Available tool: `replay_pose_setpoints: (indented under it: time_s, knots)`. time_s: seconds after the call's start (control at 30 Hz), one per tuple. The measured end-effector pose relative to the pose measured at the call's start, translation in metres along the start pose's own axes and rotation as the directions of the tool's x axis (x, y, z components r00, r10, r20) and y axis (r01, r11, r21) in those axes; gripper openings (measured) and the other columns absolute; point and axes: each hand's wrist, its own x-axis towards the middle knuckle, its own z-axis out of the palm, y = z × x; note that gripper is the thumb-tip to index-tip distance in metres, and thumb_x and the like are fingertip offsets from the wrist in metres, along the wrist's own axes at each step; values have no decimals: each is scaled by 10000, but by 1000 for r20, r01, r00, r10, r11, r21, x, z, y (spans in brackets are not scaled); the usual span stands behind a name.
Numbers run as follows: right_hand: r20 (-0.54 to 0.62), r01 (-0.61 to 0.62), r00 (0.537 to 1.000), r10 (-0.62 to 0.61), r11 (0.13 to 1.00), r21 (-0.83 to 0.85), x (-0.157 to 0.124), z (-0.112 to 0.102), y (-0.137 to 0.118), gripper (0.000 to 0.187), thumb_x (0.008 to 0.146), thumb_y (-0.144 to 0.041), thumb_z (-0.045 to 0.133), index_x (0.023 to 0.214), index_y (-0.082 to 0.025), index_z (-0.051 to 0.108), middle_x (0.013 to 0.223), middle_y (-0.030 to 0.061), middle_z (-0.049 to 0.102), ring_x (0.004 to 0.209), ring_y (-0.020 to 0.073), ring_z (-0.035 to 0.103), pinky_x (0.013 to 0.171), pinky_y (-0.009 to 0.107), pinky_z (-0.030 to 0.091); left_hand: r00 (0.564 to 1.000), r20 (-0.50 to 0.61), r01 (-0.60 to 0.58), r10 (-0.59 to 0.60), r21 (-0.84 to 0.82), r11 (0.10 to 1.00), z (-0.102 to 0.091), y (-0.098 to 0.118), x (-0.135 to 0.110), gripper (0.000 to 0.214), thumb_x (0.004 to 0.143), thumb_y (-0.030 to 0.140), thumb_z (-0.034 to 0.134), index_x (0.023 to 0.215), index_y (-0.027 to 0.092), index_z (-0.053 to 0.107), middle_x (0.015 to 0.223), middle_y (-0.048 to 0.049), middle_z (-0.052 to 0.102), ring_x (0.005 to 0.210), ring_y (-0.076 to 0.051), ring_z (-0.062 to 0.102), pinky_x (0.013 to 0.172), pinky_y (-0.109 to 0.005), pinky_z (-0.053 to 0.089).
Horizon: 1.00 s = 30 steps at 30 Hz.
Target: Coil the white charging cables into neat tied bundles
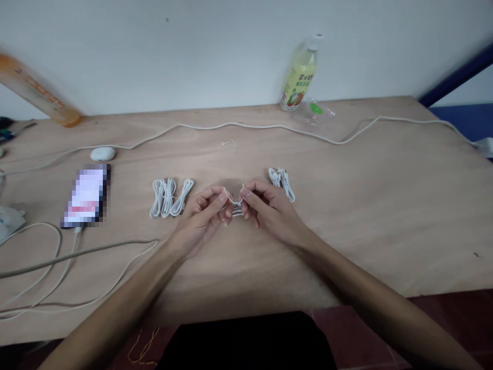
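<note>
My left hand point(202, 216) pinches one end of a thin white twist tie point(233, 202) between thumb and forefinger. The other end is pinched in my right hand point(271, 209), so the tie sags in a curve between them. Just beneath it, a folded white cable point(238, 210) spans the gap between my hands, with its ends hidden behind my fingers. Several coiled white cables point(166, 198) lie left of my left hand. Beyond my right hand rest more coiled white cables point(283, 182).
Loose white ties point(226, 144) lie farther back. A long white cord point(231, 124) crosses the table point(365, 221). At the left are a phone point(87, 195) and a white case point(102, 153). A drink bottle point(299, 77) and clear plastic wrapper point(316, 110) are near the wall.
</note>
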Motion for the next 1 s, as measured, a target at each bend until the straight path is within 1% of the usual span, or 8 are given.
replay_pose_setpoints:
  time_s: [0.2,0.4,0.5,0.6,0.73,0.83,0.93,1.0]
  knots:
    - [-13,3,1000,-3,1000,3,-1,2,2,422,989,-624,732,866,-229,648,709,-38,614,556,100,525,423,211,410,999,-2,-40,40,25,999,1,-2,0,364,833,439,997,846,168,755,694,23,658,627,-90,570,601,-186,503]
    - [13,-37,999,37,998,54,-2,4,1,436,933,-641,800,892,-231,654,720,-46,625,527,93,509,416,217,407,997,-44,-67,68,42,997,-1,-3,1,358,818,444,1005,871,177,773,669,24,665,631,-100,577,614,-202,497]
    - [6,-43,999,43,999,33,-2,5,0,435,931,-643,797,888,-234,656,726,-41,628,537,99,509,420,220,410,996,-65,-65,67,44,997,-1,-3,1,366,805,456,1011,851,173,783,681,21,671,638,-97,585,619,-202,491]
    - [-15,-31,999,31,999,-18,-3,5,-2,437,938,-644,789,858,-236,651,713,-42,610,535,102,490,422,226,399,993,-90,-70,76,72,995,-1,-5,2,394,812,507,991,827,172,784,677,15,669,630,-101,587,609,-210,484]
    - [-47,-2,999,-3,994,-110,-5,6,-3,421,953,-617,785,838,-235,651,725,-38,598,571,111,490,445,236,387,971,-155,-151,184,207,967,-6,-8,4,386,810,516,984,821,190,777,669,21,679,623,-104,590,610,-216,483]
    - [-69,15,997,-26,987,-160,-6,6,-3,390,963,-585,785,852,-230,666,739,-33,603,631,121,515,501,245,410,951,-174,-188,255,327,926,-7,-8,5,348,822,487,972,841,205,769,651,32,671,598,-112,584,596,-232,474]
    - [-71,29,997,-40,988,-148,-6,7,0,324,971,-534,774,907,-227,696,771,-31,620,669,123,534,544,250,427,935,-178,-214,306,406,888,-6,-6,5,300,836,436,957,827,208,761,631,44,639,572,-108,549,581,-240,448]
    - [-62,21,998,-29,991,-131,-6,8,1,274,969,-495,769,938,-229,710,792,-29,635,661,121,525,546,252,426,927,-173,-234,332,426,874,-3,-5,3,276,839,411,949,805,210,763,610,51,612,552,-103,511,560,-242,418]
